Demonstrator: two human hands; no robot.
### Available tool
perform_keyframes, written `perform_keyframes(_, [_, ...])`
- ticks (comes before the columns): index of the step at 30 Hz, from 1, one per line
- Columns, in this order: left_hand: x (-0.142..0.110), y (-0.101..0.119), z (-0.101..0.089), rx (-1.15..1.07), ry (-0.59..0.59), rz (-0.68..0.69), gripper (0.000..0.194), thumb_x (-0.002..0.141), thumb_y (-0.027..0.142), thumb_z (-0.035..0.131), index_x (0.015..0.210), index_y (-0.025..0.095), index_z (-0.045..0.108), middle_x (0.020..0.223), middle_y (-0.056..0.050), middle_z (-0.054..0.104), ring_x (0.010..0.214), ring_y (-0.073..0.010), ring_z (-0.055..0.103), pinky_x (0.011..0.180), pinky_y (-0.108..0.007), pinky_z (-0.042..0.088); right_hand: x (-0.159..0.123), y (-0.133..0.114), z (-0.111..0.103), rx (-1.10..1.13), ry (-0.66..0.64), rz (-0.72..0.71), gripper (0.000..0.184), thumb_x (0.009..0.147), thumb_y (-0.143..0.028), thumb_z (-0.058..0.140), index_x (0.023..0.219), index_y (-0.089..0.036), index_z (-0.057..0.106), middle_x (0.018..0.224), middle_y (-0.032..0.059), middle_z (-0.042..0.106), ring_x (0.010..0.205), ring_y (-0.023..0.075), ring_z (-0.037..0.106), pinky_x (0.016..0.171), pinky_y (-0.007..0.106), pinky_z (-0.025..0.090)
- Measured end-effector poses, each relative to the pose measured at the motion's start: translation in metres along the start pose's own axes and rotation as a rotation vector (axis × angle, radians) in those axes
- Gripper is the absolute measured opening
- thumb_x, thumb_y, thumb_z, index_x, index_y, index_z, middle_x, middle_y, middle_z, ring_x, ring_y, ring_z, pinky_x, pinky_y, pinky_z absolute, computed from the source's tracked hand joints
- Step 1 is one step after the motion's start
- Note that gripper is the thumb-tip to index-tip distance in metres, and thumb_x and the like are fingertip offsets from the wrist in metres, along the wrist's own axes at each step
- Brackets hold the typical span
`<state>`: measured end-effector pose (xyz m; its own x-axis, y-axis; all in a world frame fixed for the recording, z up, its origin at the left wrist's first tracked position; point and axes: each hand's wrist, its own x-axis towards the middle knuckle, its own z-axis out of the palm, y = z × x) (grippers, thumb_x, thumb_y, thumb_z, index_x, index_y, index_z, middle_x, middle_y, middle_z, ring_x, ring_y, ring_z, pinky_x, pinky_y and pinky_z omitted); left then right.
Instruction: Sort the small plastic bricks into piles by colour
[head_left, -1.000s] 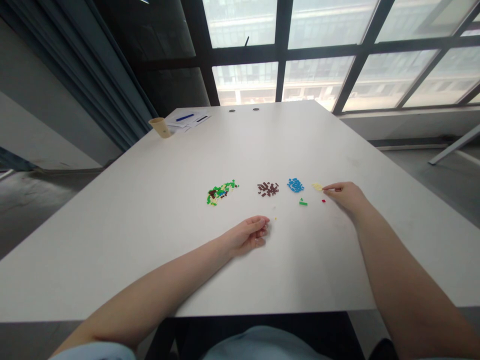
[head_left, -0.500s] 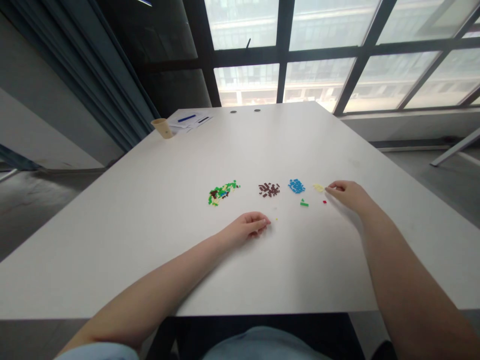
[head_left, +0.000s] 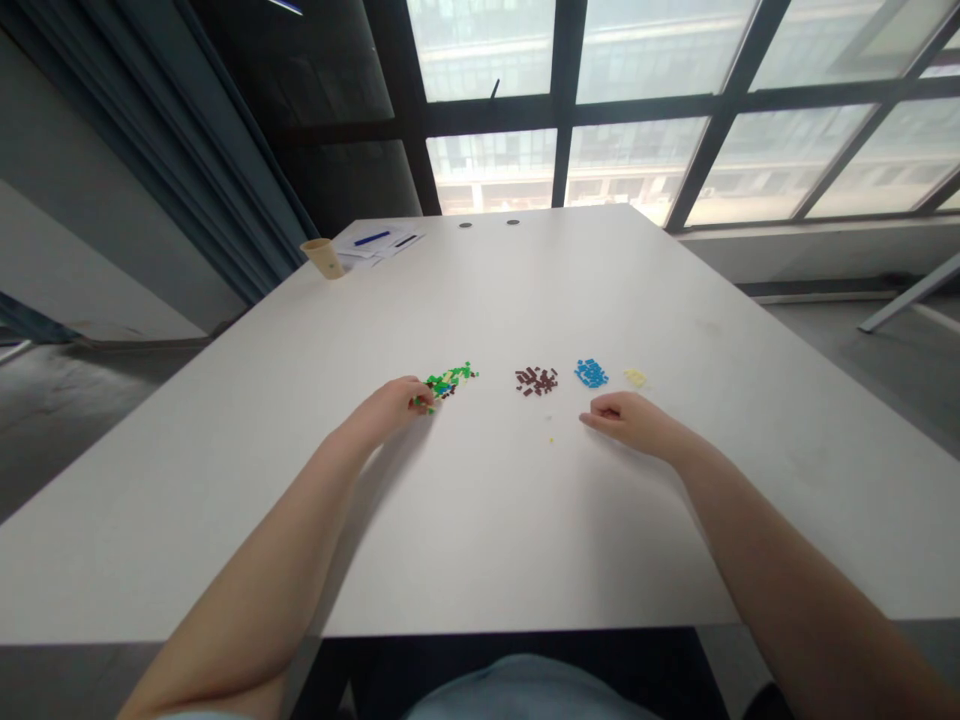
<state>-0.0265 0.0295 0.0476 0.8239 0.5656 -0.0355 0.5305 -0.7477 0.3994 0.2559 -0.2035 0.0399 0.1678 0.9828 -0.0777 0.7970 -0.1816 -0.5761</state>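
White table (head_left: 480, 520) beneath a gridded window (head_left: 637, 160); blue-grey curtain (head_left: 150, 150) at left; paper cup (head_left: 322, 258) and papers (head_left: 375, 243) at far corner. Small plastic bricks in a row: mixed green pile (head_left: 451, 380), brown pile (head_left: 536, 380), blue pile (head_left: 591, 373), yellow pile (head_left: 634, 377). Left hand (head_left: 386, 410) touches mixed pile, fingers (head_left: 420, 393) curled; grasp cannot be told. Right hand (head_left: 626, 420) just beside blue pile, fingers (head_left: 600, 415) loosely curled, no brick visible. Near table edge well apart from both hands; long tabletop stretches beyond piles.

Bare left hand (head_left: 386, 410); bare right hand (head_left: 630, 420); bare forearms (head_left: 780, 560); pale blue shirt (head_left: 525, 690) along the lower edge of view
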Motion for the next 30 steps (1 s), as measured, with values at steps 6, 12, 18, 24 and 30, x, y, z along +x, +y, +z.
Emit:
perform_keyframes(6, [0.000, -0.002, 0.003, -0.008, 0.000, -0.017, 0.017, 0.065, 0.026, 0.054, 0.072, 0.020, 0.068, 0.077, -0.005, 0.061, 0.070, -0.0183, 0.054, 0.067, -0.027, 0.040, 0.000, 0.002, -0.001, -0.007, 0.026, 0.016, 0.039, 0.079, -0.045, 0.041, 0.055, -0.019, 0.024, 0.055, -0.0038, 0.023, 0.053, 0.0088, 0.022, 0.050, 0.025, 0.019])
perform_keyframes(12, [-0.001, 0.005, 0.004, -0.003, 0.028, -0.004, 0.017, 0.070, 0.028, 0.051, 0.072, 0.017, 0.064, 0.075, -0.005, 0.060, 0.069, -0.0173, 0.054, 0.066, -0.026, 0.040, 0.000, 0.003, -0.001, -0.026, 0.022, 0.037, 0.039, 0.078, -0.043, 0.043, 0.056, -0.018, 0.024, 0.055, -0.0042, 0.023, 0.053, 0.0085, 0.023, 0.051, 0.025, 0.019])
perform_keyframes(18, [0.001, 0.000, 0.008, 0.005, 0.016, 0.023, 0.017, 0.070, 0.028, 0.051, 0.075, 0.019, 0.065, 0.082, -0.005, 0.060, 0.074, -0.0179, 0.055, 0.070, -0.026, 0.040, -0.001, 0.003, -0.002, -0.028, 0.028, 0.036, 0.039, 0.079, -0.045, 0.042, 0.056, -0.018, 0.024, 0.055, -0.0043, 0.023, 0.053, 0.0084, 0.023, 0.051, 0.024, 0.019])
perform_keyframes(24, [0.003, -0.002, 0.009, -0.067, 0.050, 0.013, 0.017, 0.070, 0.028, 0.051, 0.073, 0.017, 0.065, 0.079, -0.005, 0.061, 0.072, -0.0177, 0.054, 0.070, -0.027, 0.040, -0.001, 0.002, -0.003, -0.043, 0.039, 0.031, 0.040, 0.079, -0.045, 0.042, 0.056, -0.018, 0.024, 0.054, -0.0041, 0.024, 0.053, 0.0087, 0.024, 0.051, 0.024, 0.019])
perform_keyframes(30, [0.005, 0.023, 0.015, -0.513, 0.119, -0.062, 0.018, 0.065, 0.033, 0.063, 0.071, 0.016, 0.064, 0.071, -0.002, 0.060, 0.063, -0.0129, 0.048, 0.063, -0.026, 0.036, -0.001, 0.000, -0.001, -0.007, 0.028, 0.007, 0.039, 0.078, -0.045, 0.042, 0.055, -0.019, 0.023, 0.054, -0.0040, 0.023, 0.053, 0.0090, 0.023, 0.051, 0.025, 0.019])
